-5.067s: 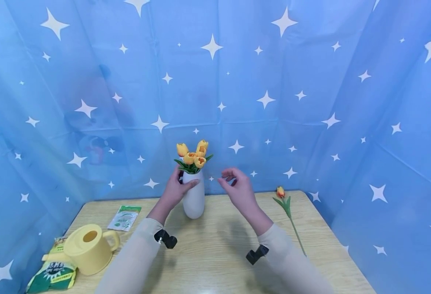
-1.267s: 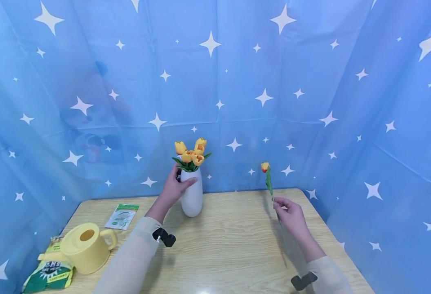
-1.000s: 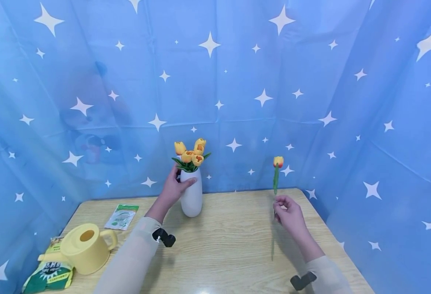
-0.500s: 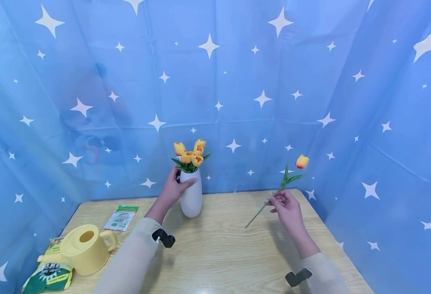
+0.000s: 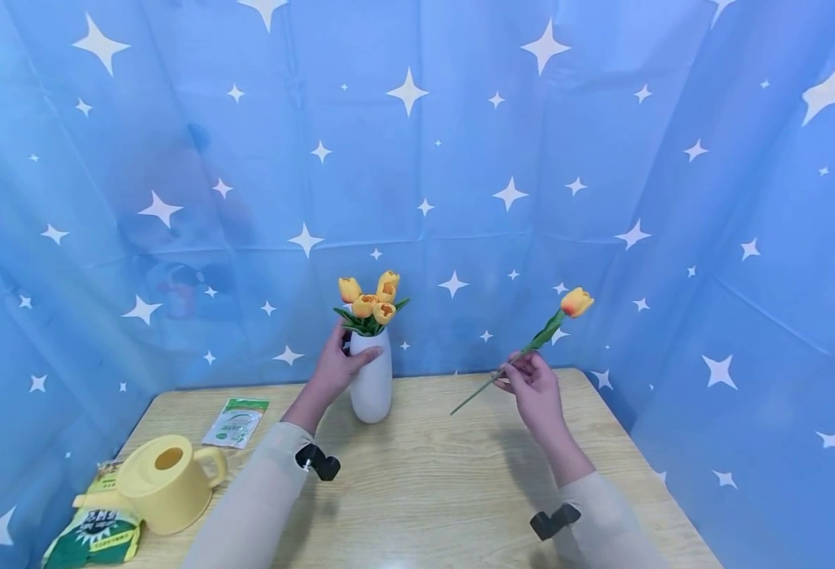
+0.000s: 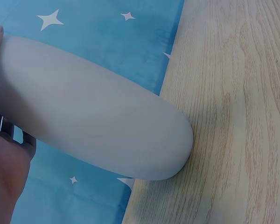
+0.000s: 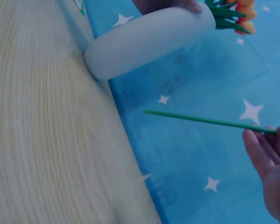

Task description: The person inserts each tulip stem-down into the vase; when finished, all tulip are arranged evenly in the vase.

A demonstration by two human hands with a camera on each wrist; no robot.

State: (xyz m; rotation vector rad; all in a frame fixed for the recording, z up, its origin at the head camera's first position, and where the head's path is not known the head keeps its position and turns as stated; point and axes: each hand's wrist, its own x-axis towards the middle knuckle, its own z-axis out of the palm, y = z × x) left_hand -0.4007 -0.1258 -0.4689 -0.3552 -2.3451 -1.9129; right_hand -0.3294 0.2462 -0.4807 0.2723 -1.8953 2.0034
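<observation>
A white vase (image 5: 372,387) stands upright near the back of the table, with several yellow-orange tulips (image 5: 364,305) and green leaves in its mouth. My left hand (image 5: 332,367) grips the vase near the top from the left side, thumb across its front. To the right, my right hand (image 5: 537,393) pinches a single tulip (image 5: 577,302) by its green stem (image 7: 200,120). That tulip is tilted, its bloom up to the right and its bare stem end pointing down-left toward the vase. In the right wrist view the stem end is apart from the vase.
A pale yellow watering can (image 5: 168,486) stands at the left of the table (image 5: 417,490), beside a green-and-yellow bag (image 5: 100,533). A small flat packet (image 5: 236,423) lies behind it. A blue star-patterned curtain (image 5: 460,158) closes off the back and sides.
The right hand picked the single tulip up off the table, turned it so the stem points down-left, and moved left toward the vase. The left hand stays on the vase.
</observation>
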